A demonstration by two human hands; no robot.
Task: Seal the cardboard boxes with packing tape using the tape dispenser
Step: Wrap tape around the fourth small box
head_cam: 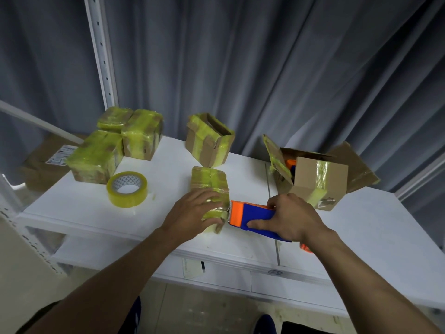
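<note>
A small cardboard box [209,180] wrapped in yellowish tape lies on the white table [159,189] in front of me. My left hand [192,210] presses down on its near end. My right hand [289,216] grips a blue and orange tape dispenser [250,219]. The dispenser's orange toothed end touches the box's right near corner. An open box [209,139] with taped sides stands behind it.
Three taped boxes [120,143] are stacked together at the back left. A loose tape roll [127,189] lies in front of them. A larger open box [315,179] with spread flaps stands at the right. A brown parcel [43,162] sits on a lower shelf at left.
</note>
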